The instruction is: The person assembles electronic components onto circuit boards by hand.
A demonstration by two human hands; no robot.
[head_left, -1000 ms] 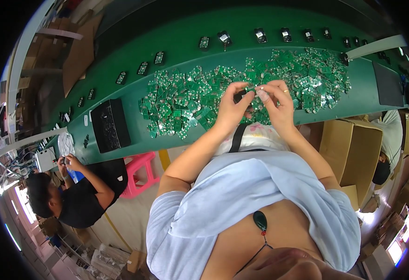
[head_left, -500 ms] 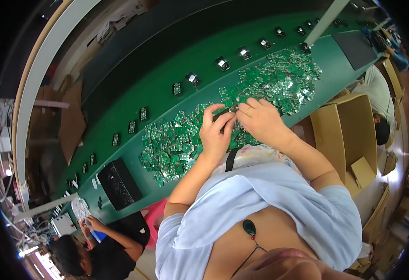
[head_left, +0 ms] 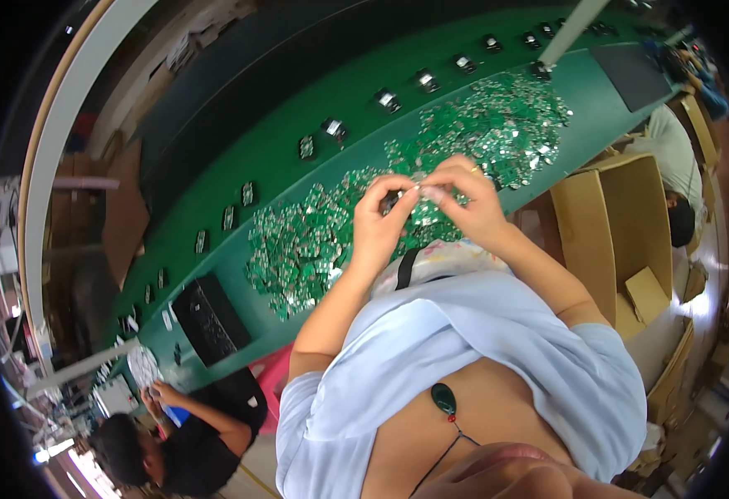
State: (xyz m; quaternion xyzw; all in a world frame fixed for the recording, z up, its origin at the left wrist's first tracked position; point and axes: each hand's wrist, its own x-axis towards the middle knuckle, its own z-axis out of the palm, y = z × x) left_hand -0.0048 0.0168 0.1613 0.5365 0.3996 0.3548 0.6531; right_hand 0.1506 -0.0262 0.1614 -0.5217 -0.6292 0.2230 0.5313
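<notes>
My left hand (head_left: 379, 223) is closed around a small black part (head_left: 390, 200), mostly hidden by the fingers. My right hand (head_left: 474, 206), with a ring on one finger, meets it fingertip to fingertip. Its thumb and finger are pinched together at the part; whatever lies between them is too small to make out. Both hands hover over a long heap of loose green circuit boards (head_left: 302, 245), which spreads along the bench on either side of them. On the green belt (head_left: 285, 112) beyond stand several small black housings (head_left: 388, 101) in a spaced row, some with boards showing.
A black tray (head_left: 206, 320) lies at the bench's left part, a dark mat (head_left: 629, 76) at its far right. An open cardboard box (head_left: 585, 241) stands to my right. A post (head_left: 572, 35) rises beyond the heap. A co-worker (head_left: 190, 445) sits at lower left, hands busy.
My right hand has turned, its fingers now bent in and pinched at the left fingertips. Both hands stay together over the boards. The whole view has shifted slightly.
</notes>
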